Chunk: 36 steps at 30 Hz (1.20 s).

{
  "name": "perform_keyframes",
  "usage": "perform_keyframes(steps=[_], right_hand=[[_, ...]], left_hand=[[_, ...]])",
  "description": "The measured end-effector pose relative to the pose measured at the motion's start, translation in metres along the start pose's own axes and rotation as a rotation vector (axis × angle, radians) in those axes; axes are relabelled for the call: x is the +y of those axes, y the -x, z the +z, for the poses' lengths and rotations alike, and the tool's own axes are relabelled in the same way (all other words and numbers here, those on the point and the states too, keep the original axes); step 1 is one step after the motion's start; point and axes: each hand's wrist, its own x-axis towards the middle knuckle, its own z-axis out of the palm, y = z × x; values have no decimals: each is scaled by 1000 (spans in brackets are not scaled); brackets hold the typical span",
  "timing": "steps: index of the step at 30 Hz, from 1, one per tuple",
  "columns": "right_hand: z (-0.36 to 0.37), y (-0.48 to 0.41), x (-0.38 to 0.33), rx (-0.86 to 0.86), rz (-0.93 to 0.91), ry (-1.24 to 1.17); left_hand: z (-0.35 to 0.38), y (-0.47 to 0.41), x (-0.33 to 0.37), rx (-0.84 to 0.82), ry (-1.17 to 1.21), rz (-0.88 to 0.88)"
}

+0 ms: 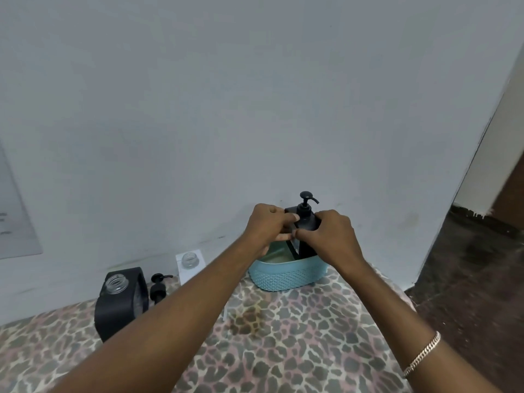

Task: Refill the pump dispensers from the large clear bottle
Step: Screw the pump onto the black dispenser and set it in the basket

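left hand (266, 226), right hand (332, 234) grip black dispenser (306, 222) in blue basket (286, 276) by wall (255, 109), near cloth (283, 336) edge

Both arms outstretched, left grip (265, 226) and right grip (330, 236) close together — fingers (279, 236) curled

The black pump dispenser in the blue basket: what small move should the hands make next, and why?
Probably unscrew its pump. Both the left hand and the right hand grip the black pump dispenser standing in the blue basket, and its pump is on, so nothing can be poured in. I cannot tell whether it is full.
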Motion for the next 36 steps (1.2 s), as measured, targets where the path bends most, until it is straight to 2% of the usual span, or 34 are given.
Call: perform_keyframes(steps=[13, 19, 24, 29, 36], right_hand=[[21, -14, 25, -91, 69, 225], [23, -13, 21, -117, 91, 307], [21, -4, 18, -86, 79, 246], [13, 5, 14, 10, 53, 165], [-2, 37, -4, 135, -6, 65]], left_hand=[[5, -14, -27, -45, -135, -19], [5, -20, -29, -28, -286, -33], [10, -10, -25, 76, -376, -33], [9, 15, -17, 219, -406, 107], [-12, 84, -4, 255, -307, 247]])
